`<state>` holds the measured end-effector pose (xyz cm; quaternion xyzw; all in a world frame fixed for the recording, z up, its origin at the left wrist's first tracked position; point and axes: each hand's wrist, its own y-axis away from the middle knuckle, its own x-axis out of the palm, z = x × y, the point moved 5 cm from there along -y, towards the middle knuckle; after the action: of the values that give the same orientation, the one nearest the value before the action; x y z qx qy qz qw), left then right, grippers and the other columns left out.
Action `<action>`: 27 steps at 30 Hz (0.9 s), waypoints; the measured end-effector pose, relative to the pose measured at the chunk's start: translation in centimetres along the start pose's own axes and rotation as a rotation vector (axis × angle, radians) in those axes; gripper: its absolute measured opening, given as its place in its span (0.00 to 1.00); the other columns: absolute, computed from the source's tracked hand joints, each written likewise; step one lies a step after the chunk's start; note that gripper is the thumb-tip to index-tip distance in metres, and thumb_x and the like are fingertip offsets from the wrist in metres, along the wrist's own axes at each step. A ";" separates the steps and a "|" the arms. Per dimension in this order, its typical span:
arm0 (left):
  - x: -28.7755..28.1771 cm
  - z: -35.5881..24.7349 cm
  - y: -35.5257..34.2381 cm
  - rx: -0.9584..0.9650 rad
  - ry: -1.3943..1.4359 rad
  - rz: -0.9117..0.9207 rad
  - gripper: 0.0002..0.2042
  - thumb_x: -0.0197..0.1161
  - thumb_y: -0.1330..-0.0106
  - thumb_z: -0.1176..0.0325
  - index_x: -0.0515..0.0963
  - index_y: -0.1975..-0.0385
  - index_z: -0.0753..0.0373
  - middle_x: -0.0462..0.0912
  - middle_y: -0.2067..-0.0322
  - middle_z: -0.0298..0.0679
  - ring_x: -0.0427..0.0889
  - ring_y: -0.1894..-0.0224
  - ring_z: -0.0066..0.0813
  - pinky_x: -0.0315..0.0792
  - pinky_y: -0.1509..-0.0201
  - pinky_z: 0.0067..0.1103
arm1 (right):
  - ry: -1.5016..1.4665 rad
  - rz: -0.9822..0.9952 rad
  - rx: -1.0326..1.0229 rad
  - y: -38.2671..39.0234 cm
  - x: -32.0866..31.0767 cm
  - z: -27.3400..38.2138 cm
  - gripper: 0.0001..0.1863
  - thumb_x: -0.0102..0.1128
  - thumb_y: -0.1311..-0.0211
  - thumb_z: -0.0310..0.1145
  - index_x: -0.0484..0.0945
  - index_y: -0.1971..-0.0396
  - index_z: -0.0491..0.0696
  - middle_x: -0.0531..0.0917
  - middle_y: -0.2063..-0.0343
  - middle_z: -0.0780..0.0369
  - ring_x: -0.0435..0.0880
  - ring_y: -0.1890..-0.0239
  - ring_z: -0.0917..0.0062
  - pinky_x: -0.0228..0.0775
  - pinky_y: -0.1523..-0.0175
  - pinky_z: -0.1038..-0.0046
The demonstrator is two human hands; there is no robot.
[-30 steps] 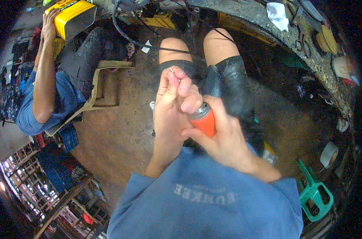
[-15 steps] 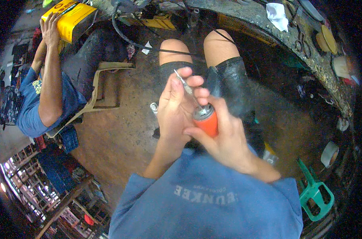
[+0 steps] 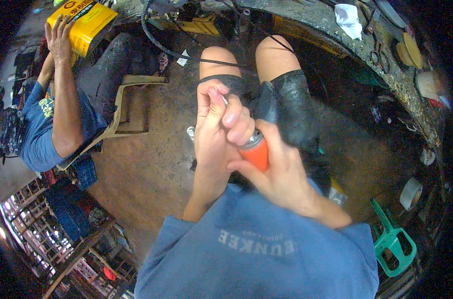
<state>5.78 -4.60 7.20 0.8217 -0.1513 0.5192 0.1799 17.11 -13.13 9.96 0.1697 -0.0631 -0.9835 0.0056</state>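
Note:
My right hand [image 3: 281, 164] is wrapped round a short orange cylinder [image 3: 257, 155] with a grey, metallic-looking top, just above my lap. Its exact kind does not show. Against that top, my left hand [image 3: 217, 117] is curled with the fingers folded in. A thin metal rod [image 3: 225, 101] peeks out between its thumb and fingers. Most of the rod is hidden by the fingers, and whether its lower end touches the cylinder cannot be seen.
A worn workbench [image 3: 331, 37] curves along the far right, bearing scissors [image 3: 376, 54], a white paper [image 3: 348, 21] and a yellowish round piece [image 3: 409, 51]. A black hose [image 3: 186, 58] crosses near my knees. At left, a seated person's hand [image 3: 58, 42] touches a yellow tin [image 3: 84, 25]. A green plastic chair [image 3: 393, 244] stands lower right.
My left fingers have curled in over the rod, covering most of it and part of the cylinder's top. My right hand keeps its hold. The other person's hand and tin have shifted slightly left.

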 end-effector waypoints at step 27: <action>1.0 -0.2 -0.5 0.088 -0.153 -0.082 0.13 0.45 0.10 0.53 0.71 0.46 0.54 0.77 0.70 0.34 0.74 0.79 0.24 0.74 0.77 0.23 | 0.098 -0.004 0.007 -0.2 -0.4 0.5 0.41 0.80 0.36 0.47 0.66 0.31 0.48 0.86 0.47 0.49 0.91 0.52 0.44 0.86 0.52 0.47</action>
<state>6.26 -4.13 8.05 0.8714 -0.1079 0.4535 0.1527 17.30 -12.86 10.56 0.2178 -0.0657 -0.9738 0.0061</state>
